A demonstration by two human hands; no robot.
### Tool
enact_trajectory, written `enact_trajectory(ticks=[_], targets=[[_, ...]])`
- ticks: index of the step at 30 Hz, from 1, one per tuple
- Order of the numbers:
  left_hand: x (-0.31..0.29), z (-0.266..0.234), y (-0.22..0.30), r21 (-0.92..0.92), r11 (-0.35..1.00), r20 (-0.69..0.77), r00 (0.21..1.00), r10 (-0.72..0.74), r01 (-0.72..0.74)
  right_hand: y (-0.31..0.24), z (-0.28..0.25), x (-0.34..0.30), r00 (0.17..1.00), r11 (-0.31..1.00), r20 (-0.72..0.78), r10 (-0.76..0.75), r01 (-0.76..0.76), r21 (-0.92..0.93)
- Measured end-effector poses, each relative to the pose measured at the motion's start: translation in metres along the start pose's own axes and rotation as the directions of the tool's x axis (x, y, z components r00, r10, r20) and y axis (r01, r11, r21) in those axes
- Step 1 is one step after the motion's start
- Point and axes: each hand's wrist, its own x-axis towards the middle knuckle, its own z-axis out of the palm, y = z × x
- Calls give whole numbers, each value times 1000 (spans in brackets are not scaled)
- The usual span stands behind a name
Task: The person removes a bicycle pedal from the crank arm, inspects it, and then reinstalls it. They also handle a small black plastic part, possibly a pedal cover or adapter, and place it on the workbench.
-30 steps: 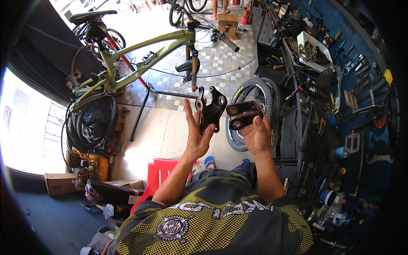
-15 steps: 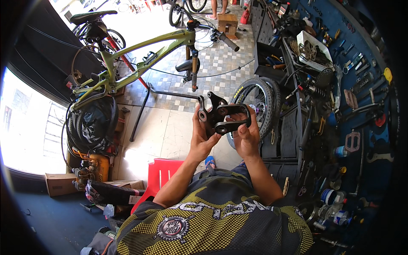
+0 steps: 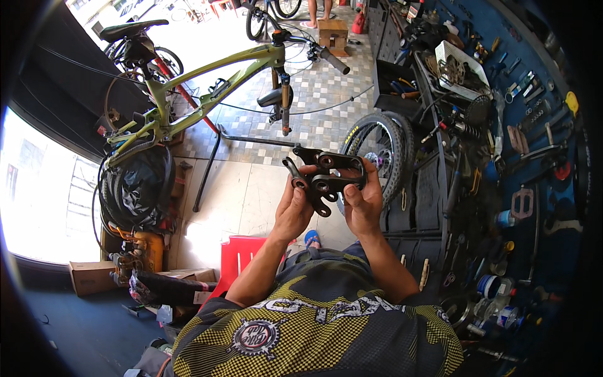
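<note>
Both of my hands hold up a black bicycle suspension linkage [image 3: 339,182] in front of my body. It has forked arms with round pivot holes, and its right part is shaped like a U. Whether the left and right parts are joined I cannot tell. My left hand [image 3: 293,210] grips the left part, thumb up against it, with the other fingers partly hidden behind. Around the right end my right hand [image 3: 364,207] is closed, its thumb near the lower arm of the U and its fingers along the outer side.
A green bicycle frame [image 3: 220,94] hangs on a red and black repair stand [image 3: 212,169] ahead. Wheels [image 3: 370,144] lean by a dark workbench at right, beside a tool wall [image 3: 534,138]. A red chair [image 3: 235,254] and a cardboard box [image 3: 91,276] are at left.
The linkage has been turned in my hands: its left part, with prongs upward before, now has a lug pointing down. My left hand has shifted slightly left and down.
</note>
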Motion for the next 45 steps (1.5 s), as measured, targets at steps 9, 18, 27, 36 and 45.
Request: enact_trajectory(ticks=[9,18,27,36,45], targets=[[-12,-16,3,101,994,-35,998,49,-45,-12,9,-2,1000,1000,-4,18,-18,-12],[-18,-12,27,205,972,-11,993,117,-113,-23,22,-8,997,996,60,-37,42,-76],[-24,-22,33,351,906,40,970,239,-238,-29,17,-6,971,998,232,-60,56,21],[-22,-3,47,143,979,-8,989,146,-144,-37,20,5,926,991,352,-133,122,51],[-13,-8,52,327,930,97,985,142,-166,-90,30,30,832,606,417,366,127,-785]])
